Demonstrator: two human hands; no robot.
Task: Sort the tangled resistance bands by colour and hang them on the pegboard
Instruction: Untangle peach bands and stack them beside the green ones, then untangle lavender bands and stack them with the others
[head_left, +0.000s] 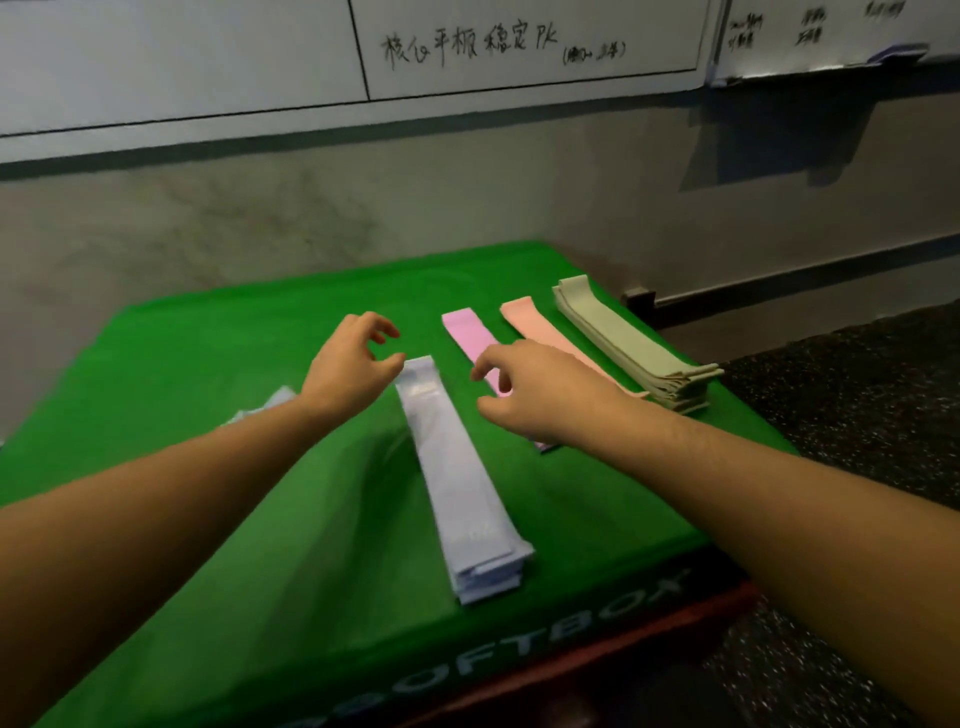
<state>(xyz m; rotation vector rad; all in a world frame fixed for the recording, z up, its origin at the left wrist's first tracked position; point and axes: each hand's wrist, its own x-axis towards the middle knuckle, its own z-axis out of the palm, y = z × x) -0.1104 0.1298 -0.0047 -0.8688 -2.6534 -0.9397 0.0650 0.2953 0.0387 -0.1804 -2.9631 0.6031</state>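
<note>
Flat resistance bands lie in rows on a green soft box (182, 395). A stack of pale lilac bands (460, 483) runs down the middle. To its right lie a pink band (467, 332), a peach band (540, 332) and a stack of sage-green bands (628, 343). Another pale band (265, 405) shows partly behind my left forearm. My left hand (348, 369) hovers just left of the lilac stack's far end, fingers loosely curled, holding nothing. My right hand (535, 395) hovers over the pink band with fingers spread and covers its middle. No pegboard is in view.
A grey wall rises behind the box, with a whiteboard (519, 47) bearing handwriting above it. Dark speckled floor (857, 415) lies to the right. The box's front face (519, 654) carries white lettering above a red-brown base.
</note>
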